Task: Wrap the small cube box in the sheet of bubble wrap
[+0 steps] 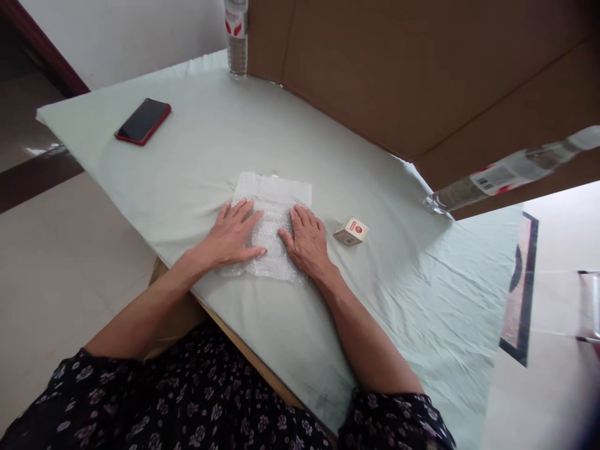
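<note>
A sheet of clear bubble wrap (272, 234) lies flat on the pale green cloth that covers the table. My left hand (230, 234) rests palm down on its left side, fingers spread. On its right side lies my right hand (307, 240), also palm down, with the thumb apart and the other fingers close together. Neither hand grips anything. Just right of my right hand, without touching it, stands a small cream box (351, 231) with a red mark on top.
A phone with a red edge (143, 121) lies at the back left. Large brown cardboard (375, 69) stands along the back, with one water bottle (237, 40) upright at its left end and another bottle (506, 175) at its right. The table's near edge runs diagonally before me.
</note>
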Motion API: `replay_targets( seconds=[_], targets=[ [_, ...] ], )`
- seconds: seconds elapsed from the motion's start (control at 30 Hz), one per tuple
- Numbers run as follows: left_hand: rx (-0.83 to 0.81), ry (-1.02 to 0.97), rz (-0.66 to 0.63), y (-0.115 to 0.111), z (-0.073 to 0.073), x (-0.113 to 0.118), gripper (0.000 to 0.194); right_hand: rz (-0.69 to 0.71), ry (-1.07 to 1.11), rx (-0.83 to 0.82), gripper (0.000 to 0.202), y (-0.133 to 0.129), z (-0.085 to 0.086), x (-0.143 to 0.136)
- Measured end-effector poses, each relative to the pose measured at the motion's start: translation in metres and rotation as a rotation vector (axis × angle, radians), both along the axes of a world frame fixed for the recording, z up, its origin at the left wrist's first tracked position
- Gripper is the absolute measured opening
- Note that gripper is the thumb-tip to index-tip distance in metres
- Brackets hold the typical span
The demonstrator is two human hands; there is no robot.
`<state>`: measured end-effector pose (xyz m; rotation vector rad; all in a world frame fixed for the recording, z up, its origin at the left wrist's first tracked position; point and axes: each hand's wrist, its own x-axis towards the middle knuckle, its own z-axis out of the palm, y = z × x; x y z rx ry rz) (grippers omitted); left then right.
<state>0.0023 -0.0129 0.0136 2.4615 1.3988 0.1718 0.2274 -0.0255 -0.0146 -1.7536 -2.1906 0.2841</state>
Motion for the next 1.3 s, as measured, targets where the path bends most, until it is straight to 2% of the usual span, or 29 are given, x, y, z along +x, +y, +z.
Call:
replay_targets(
  seconds=[0.2,0.37,0.47,0.67,0.8,0.93,1.03,1.17,1.23,1.3],
  targets=[
    [-0.006,-0.002,-0.022,-0.012,-0.01,-0.022,0.084,0.004,0.034,-0.016,0.056,0.002,0.001,0.0],
    [0.05,-0.013,-0.012,-0.015,-0.005,-0.016,0.089,-0.031,0.024,-0.053,0.055,-0.002,0.006,0.001],
    [0.015,0.04,-0.037,-0.019,-0.004,-0.013,0.089,-0.015,-0.003,-0.036,0.058,-0.013,0.007,0.002],
    [0.009,0.067,-0.04,-0.018,-0.012,-0.016,0.095,0.024,-0.078,-0.051,0.063,-0.03,0.003,0.003],
    [0.056,-0.06,-0.03,-0.017,-0.019,-0.021,0.092,0.021,-0.024,0.018,0.055,-0.03,0.003,0.007],
    [0.161,-0.333,0.118,-0.016,-0.028,-0.027,0.068,-0.06,0.061,0.244,0.043,-0.027,0.016,0.036],
    [0.205,-0.415,0.171,-0.014,-0.034,-0.029,0.055,-0.2,0.122,0.325,0.052,-0.023,0.028,0.079],
    [0.21,-0.36,0.135,-0.014,-0.037,-0.026,0.057,-0.301,0.273,0.063,0.086,-0.017,0.03,0.133],
    [0.21,-0.319,0.141,-0.015,-0.037,-0.023,0.065,-0.323,0.323,-0.043,0.084,-0.016,0.025,0.145],
    [0.217,-0.294,0.152,-0.016,-0.035,-0.022,0.074,-0.327,0.341,-0.09,0.068,-0.016,0.023,0.146]
  ],
)
